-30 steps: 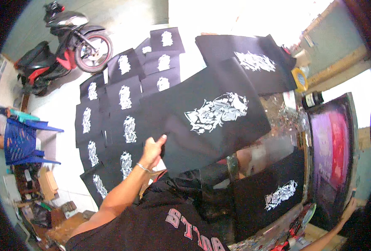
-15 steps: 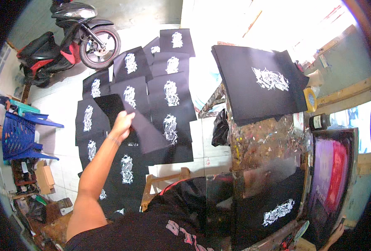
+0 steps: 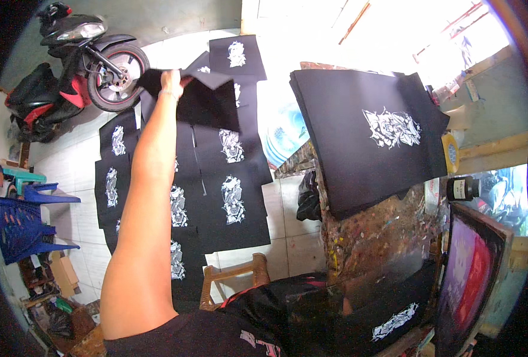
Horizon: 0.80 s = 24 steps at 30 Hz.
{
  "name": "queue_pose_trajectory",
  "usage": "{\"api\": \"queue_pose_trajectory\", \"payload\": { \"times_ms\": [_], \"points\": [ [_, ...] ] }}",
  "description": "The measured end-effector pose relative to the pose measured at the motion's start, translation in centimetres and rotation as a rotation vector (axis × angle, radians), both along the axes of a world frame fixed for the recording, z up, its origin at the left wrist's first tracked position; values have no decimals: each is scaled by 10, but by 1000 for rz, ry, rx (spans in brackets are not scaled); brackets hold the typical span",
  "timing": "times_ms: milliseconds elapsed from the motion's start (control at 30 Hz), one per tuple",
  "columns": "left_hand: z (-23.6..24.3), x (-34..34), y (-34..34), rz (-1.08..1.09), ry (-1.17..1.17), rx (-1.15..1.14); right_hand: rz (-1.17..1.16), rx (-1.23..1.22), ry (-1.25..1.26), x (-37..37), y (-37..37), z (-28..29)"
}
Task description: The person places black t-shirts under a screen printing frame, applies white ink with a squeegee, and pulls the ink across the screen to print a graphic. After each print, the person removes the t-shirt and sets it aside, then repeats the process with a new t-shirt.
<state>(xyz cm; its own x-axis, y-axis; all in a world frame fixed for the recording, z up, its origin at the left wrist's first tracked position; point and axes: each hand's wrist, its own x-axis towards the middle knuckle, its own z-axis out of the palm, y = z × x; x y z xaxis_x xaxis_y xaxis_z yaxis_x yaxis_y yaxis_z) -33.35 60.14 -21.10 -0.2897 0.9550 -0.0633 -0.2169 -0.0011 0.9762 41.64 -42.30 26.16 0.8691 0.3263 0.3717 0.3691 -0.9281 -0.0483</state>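
My left hand (image 3: 172, 82) reaches far forward, its fingers closed on the edge of a black fabric panel (image 3: 209, 108). The panel hangs folded over other black printed panels (image 3: 249, 223) spread on the floor. Each of those bears a white graphic. Only a sliver of my right hand (image 3: 469, 346) shows at the lower right edge, by the screen-printing frame (image 3: 477, 262); its fingers are mostly cut off. Close to my body, another printed black panel (image 3: 359, 315) lies on the paint-stained table (image 3: 365, 238).
A stack of black printed panels (image 3: 341, 131) covers the table's far end. Beside it are a yellow tape roll (image 3: 450, 153) and a dark jar (image 3: 463, 188). A wooden stool (image 3: 240, 271) stands near me. Left are a motor scooter (image 3: 73, 77) and a blue plastic chair (image 3: 23, 223).
My left hand has moved forward, away from me, carrying the fabric panel toward the far rows. The view has shifted slightly, and less of my right hand shows.
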Motion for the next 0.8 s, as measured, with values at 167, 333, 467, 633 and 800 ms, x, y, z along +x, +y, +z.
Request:
{"api": "queue_pose_trajectory", "payload": {
  "times_ms": [167, 333, 467, 633, 800],
  "points": [
    [19, 86, 8, 78, -426, 1, -69, -31, -23, -35, -30, 12],
    [-102, 129, -92, -106, -383, -543, -41, -10, -28, -35, -32, 7],
    [-230, 175, -272, -357, -286, -892, 9, 16, -24, -31, -39, -6],
    [-192, 234, -465, -361, 190, -769, 139, 33, -45, -40, -51, -6],
    [16, 265, -525, -614, 216, -150, 76, 266, 81, -105, -23, 3]
  ]
}}
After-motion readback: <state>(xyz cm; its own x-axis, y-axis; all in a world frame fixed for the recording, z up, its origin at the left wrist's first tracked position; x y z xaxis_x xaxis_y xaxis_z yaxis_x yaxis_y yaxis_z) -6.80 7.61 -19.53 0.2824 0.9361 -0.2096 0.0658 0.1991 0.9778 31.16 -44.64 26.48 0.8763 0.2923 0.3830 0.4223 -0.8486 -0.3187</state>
